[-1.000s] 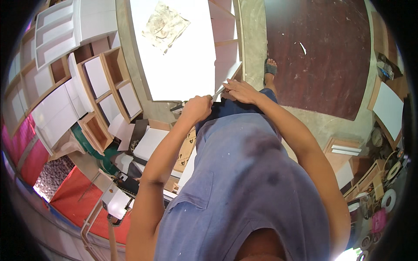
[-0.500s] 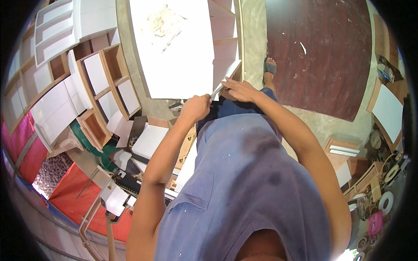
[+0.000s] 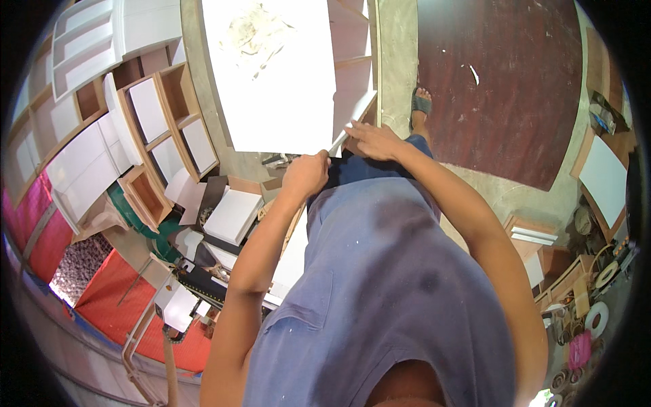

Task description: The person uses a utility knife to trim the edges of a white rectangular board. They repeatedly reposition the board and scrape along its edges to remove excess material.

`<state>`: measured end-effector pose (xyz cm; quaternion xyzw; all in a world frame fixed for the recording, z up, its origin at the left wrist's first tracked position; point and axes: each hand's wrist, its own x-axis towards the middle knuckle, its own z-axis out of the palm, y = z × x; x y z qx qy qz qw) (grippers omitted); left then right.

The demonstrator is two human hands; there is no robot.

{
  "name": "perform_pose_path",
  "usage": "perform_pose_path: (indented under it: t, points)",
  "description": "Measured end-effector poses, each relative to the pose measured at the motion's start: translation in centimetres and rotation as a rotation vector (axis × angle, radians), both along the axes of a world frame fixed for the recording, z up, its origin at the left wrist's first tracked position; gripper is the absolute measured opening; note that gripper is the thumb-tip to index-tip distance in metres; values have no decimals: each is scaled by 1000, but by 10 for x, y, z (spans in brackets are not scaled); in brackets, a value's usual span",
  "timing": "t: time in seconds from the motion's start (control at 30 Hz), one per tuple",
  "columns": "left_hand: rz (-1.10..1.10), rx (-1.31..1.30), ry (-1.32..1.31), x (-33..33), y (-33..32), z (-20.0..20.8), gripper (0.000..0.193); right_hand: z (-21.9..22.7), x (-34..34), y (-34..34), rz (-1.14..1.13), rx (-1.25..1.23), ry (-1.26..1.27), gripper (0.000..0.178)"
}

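Slim pale strip runs from the clenched left hand to the right hand, just apart, whose extended fingers' hold is unclear, so a weak pinch might let it slip.

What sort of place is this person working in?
Probably a furniture workshop: a wooden compartment unit at left, a white shelved unit at upper left, and a large reddish brown panel at right.

Two grips, one cloth
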<state>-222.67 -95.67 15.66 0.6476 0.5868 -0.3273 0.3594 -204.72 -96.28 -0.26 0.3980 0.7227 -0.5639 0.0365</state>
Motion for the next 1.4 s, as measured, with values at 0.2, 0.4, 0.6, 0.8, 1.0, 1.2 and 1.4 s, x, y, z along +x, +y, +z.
perform_pose_path:
  t: [0.2,0.4,0.6,0.8,1.0,1.2,1.4]
  points:
    - [-101,17,-28,-3,4,-1,25,-1,1,-1,34,-52,8,56]
    - [-35,10,-26,-8,6,-23,25,12,0,17,74,-132,-79,63]
    - [-19,36,-3,-5,2,-7,28,14,-4,9,48,-61,-67,63]
    - [-47,27,-13,-7,3,-11,28,-1,1,2,59,-25,-45,62]
    - [-69,40,-33,-2,9,-22,27,-3,5,9,30,-54,-46,60]
    - [-53,9,4,-4,10,-16,25,-3,-1,3,-44,-8,-25,54]
    - [-109,81,-57,1,2,-5,26,17,12,5,0,-6,-44,56]
